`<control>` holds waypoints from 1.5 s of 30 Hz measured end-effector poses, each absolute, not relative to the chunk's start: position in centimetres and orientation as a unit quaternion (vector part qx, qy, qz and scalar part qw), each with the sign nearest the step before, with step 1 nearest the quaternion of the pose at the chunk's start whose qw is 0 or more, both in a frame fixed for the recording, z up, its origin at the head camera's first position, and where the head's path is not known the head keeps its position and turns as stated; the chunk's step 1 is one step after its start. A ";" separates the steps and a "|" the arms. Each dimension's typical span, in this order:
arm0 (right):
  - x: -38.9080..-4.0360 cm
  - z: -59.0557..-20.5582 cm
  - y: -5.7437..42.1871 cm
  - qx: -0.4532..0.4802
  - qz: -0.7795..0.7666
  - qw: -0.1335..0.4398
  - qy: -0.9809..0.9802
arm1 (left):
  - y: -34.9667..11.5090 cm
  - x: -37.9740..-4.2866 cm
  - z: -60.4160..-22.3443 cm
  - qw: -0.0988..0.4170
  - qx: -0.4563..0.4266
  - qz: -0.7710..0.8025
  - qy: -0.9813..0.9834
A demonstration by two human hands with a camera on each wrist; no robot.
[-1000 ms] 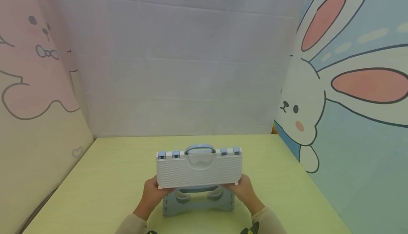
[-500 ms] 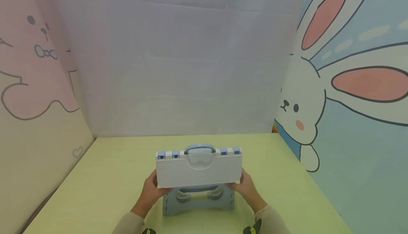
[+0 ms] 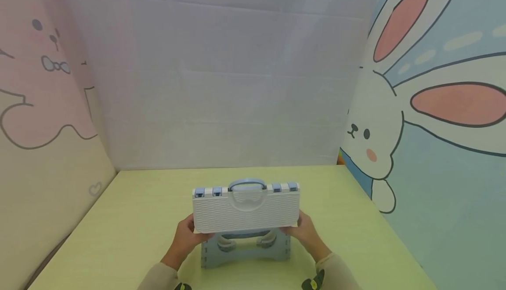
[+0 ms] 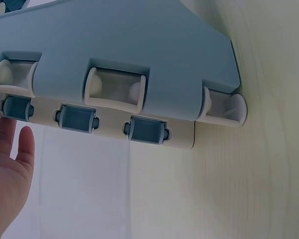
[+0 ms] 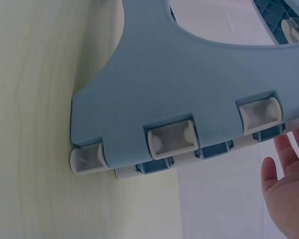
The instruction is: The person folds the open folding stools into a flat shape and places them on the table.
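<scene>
Left hand (image 3: 187, 233) and right hand (image 3: 306, 232), partly curled, grip the stool (image 3: 247, 219).

The pale, faintly wood-grained counter (image 3: 118, 237) served as support. A stool (image 3: 246, 215) stood directly on it.

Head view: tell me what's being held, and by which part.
The folding stool, by the lower corners of its white panel: left hand at the left end, right hand at the right. The far side of the grip is hidden.

Forearms (image 3: 172, 256) extended forward, left hand (image 3: 188, 235) and right hand (image 3: 306, 233) apart at similar height, both gripping, fingers (image 3: 203, 237) angled inward
</scene>
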State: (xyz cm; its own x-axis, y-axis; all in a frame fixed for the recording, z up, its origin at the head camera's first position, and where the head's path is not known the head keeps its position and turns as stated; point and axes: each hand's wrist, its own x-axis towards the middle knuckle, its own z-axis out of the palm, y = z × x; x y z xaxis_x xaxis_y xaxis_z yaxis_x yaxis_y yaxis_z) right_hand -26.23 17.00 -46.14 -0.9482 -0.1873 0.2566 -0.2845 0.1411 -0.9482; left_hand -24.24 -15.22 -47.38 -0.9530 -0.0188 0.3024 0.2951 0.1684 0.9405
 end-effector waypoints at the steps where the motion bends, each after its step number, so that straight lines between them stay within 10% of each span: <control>1: -26.2 -46.1 17.0 0.154 0.637 0.038 -0.754 | -15.2 -24.2 -47.3 0.124 -0.091 -0.637 -0.755; 45: -25.7 -46.2 16.5 0.119 0.640 0.068 -0.756 | -15.0 -23.9 -47.0 0.129 -0.041 -0.639 -0.757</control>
